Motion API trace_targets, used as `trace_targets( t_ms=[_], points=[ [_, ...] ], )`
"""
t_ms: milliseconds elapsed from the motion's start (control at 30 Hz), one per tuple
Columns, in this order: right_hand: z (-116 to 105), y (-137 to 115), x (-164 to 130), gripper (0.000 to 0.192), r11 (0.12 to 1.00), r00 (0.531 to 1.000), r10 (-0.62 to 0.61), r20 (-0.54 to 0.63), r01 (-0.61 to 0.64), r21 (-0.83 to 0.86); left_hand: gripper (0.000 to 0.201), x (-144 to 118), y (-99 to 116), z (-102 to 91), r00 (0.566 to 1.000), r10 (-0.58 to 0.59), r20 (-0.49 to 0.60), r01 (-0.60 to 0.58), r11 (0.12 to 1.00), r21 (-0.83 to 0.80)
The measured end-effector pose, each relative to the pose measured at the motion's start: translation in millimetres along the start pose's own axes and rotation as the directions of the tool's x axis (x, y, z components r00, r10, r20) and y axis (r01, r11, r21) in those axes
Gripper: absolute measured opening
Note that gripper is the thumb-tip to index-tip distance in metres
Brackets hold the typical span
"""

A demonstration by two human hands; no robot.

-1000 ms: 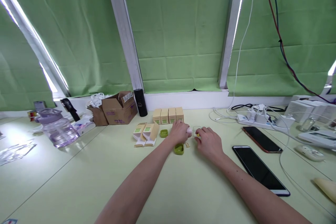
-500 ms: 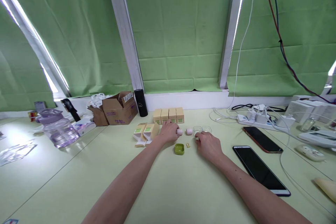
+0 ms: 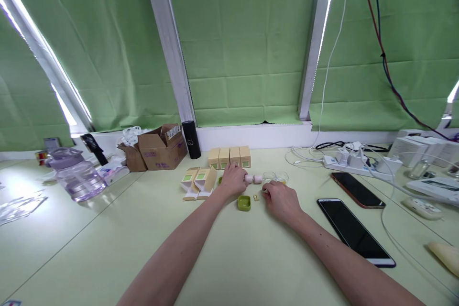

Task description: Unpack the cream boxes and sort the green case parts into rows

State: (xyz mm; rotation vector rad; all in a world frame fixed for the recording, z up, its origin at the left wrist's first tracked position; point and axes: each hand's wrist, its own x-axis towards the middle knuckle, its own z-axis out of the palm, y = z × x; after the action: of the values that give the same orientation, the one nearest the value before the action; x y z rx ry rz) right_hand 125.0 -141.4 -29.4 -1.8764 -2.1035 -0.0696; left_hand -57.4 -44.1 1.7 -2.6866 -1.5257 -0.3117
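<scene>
We have both hands out on the pale green table [image 3: 107, 229], close together. Our left hand [image 3: 233, 180] lies palm down with curled fingers, its fingertips just beside the nearer of two small pink pieces [image 3: 248, 179]; whether it pinches anything we cannot tell. The second pink piece [image 3: 257, 179] sits at three o'clock from the first, so the pair runs left to right between the hands. Our right hand [image 3: 281, 198] rests loosely curled, its fingertips at a small clear container [image 3: 268, 178] at about eleven o'clock; any grip is hidden. A green tray [image 3: 244, 202] lies at five o'clock from the left hand, roughly midway between both. The row of boxes [image 3: 230, 157] stands at twelve o'clock.
</scene>
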Motion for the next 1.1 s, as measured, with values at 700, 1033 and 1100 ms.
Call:
trace_targets(
  t_ms=[700, 1033, 1100],
  points=[
    [4, -13, 0, 0.021, 0.972, 0.977, -0.200, -0.071, 0.207, 0.110, 0.047, -37, -42, -18.9, 0.993, -0.108, -0.047, 0.106, 0.994, -0.039],
    [-4, -56, 56, 0.024, 0.969, 0.949, -0.237, -0.207, 0.247, 0.022, 0.043, -62, -52, -14.8, 0.990, -0.108, -0.092, 0.107, 0.994, -0.016],
    [2, -62, 65, 0.023, 0.971, 0.951, -0.229, -0.210, 0.238, 0.020, 0.042, -62, -53, -12.1, 0.990, -0.107, -0.094, 0.106, 0.994, -0.010]
  ],
)
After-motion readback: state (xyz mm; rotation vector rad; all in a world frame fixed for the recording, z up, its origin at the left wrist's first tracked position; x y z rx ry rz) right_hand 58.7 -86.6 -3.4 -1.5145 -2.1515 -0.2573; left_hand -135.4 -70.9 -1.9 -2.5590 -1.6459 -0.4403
